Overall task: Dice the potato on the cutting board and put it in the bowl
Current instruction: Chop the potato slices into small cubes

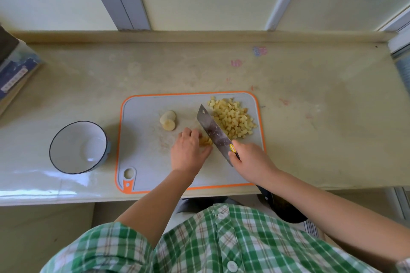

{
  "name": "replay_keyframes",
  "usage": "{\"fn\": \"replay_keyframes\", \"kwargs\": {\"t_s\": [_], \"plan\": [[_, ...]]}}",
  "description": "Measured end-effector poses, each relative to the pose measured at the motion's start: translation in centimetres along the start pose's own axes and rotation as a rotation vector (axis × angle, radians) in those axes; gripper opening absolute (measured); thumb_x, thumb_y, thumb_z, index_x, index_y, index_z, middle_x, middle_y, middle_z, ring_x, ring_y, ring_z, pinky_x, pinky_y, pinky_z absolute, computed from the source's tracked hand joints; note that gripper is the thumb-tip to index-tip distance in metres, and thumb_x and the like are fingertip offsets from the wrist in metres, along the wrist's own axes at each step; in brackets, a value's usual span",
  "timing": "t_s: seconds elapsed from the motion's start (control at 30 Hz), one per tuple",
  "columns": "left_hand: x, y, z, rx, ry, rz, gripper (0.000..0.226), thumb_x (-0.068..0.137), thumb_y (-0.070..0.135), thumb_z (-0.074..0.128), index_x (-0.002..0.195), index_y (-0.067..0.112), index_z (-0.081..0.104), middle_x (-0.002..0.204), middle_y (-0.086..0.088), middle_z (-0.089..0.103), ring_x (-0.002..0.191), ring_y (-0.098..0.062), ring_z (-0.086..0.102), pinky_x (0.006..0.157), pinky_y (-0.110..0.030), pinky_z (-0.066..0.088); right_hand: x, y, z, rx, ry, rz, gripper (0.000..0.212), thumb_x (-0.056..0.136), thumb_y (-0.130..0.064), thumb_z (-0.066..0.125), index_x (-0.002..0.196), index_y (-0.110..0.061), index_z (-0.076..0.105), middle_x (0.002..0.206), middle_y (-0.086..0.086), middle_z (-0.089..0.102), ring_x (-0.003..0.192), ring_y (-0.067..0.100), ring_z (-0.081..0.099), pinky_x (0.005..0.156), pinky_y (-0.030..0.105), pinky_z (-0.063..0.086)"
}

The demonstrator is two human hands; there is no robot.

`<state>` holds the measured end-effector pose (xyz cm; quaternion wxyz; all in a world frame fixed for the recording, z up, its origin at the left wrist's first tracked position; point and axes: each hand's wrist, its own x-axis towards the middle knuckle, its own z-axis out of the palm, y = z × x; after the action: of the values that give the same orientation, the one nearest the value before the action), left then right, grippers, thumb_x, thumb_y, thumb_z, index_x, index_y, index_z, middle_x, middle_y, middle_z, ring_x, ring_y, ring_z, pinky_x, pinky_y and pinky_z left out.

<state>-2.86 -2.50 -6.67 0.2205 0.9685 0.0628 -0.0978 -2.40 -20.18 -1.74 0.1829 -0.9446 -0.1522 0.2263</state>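
A grey cutting board [142,139] with an orange rim lies on the counter. A heap of diced potato [233,118] sits at its far right corner. Two uncut potato slices [168,120] lie stacked toward the board's middle. My left hand [188,150] holds down a small bunch of potato strips [205,141] with curled fingers. My right hand [250,159] grips the handle of a broad cleaver [214,132], whose blade stands just right of the strips. A white bowl [66,137] with a dark rim stands left of the board, nothing inside.
The beige counter [310,117] ends at a raised back ledge under window frames. A box [15,73] leans at the far left. The counter's front edge runs just below the board.
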Motion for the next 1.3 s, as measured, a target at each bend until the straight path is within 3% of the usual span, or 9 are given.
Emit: {"fn": "replay_keyframes", "kwargs": {"t_s": [0.33, 0.53, 0.67, 0.8, 1.2, 1.3], "plan": [[0.6, 0.2, 0.2, -0.041, 0.0, -0.037, 0.026, 0.079, 0.026, 0.065, 0.103, 0.015, 0.061, 0.101, -0.005, 0.053, 0.097, -0.028, 0.055, 0.065, -0.035, 0.046, 0.8, 0.0, -1.1, -0.126, 0.0, -0.079, 0.02, 0.096, -0.022, 0.041, 0.081, -0.012, 0.035, 0.06, 0.001, 0.04, 0.058, 0.028, 0.042, 0.049, 0.035, 0.02], [0.7, 0.9, 0.4, -0.016, 0.001, -0.037, 0.034, 0.081, 0.041, 0.066, 0.106, 0.02, 0.058, 0.107, -0.002, 0.048, 0.1, -0.023, 0.05, 0.063, -0.034, 0.048, 0.6, 0.5, -1.1, -0.097, -0.009, -0.034, 0.024, 0.096, -0.022, 0.041, 0.075, -0.015, 0.032, 0.057, -0.003, 0.036, 0.05, 0.012, 0.034, 0.044, 0.03, 0.02], [1.2, 1.1, 0.6, -0.017, -0.012, 0.01, 0.026, 0.085, 0.031, 0.064, 0.104, 0.015, 0.059, 0.106, -0.005, 0.05, 0.103, -0.025, 0.049, 0.066, -0.037, 0.048, 0.4, 0.4, -1.1, -0.091, -0.004, -0.017, 0.024, 0.096, -0.022, 0.041, 0.075, -0.014, 0.032, 0.058, -0.003, 0.036, 0.052, 0.02, 0.036, 0.05, 0.034, 0.024], [0.6, 0.3, 0.6, -0.097, 0.032, 0.01, 0.037, 0.081, 0.029, 0.069, 0.112, 0.013, 0.059, 0.106, -0.006, 0.053, 0.102, -0.026, 0.05, 0.074, -0.038, 0.049, 0.2, 0.1, -0.8, -0.087, -0.014, -0.025, 0.022, 0.096, -0.023, 0.041, 0.078, -0.012, 0.034, 0.06, 0.0, 0.039, 0.055, 0.023, 0.038, 0.051, 0.034, 0.025], [0.7, 0.5, 0.3, -0.106, 0.052, -0.04, 0.017, 0.08, 0.024, 0.07, 0.088, 0.01, 0.064, 0.094, -0.007, 0.057, 0.093, -0.028, 0.051, 0.068, -0.038, 0.044, 0.5, -0.6, -0.2, -0.102, -0.028, -0.046, 0.019, 0.097, -0.021, 0.04, 0.08, -0.014, 0.033, 0.057, -0.004, 0.033, 0.053, 0.021, 0.033, 0.044, 0.029, 0.016], [0.8, 0.6, 0.3, -0.142, 0.058, -0.046, 0.013, 0.078, 0.02, 0.072, 0.082, 0.01, 0.064, 0.089, -0.006, 0.056, 0.088, -0.028, 0.051, 0.065, -0.036, 0.042, 0.5, -0.6, 0.1, -0.08, -0.043, -0.03, 0.018, 0.097, -0.02, 0.04, 0.081, -0.013, 0.035, 0.057, -0.005, 0.032, 0.051, 0.018, 0.031, 0.045, 0.033, 0.017]]}}
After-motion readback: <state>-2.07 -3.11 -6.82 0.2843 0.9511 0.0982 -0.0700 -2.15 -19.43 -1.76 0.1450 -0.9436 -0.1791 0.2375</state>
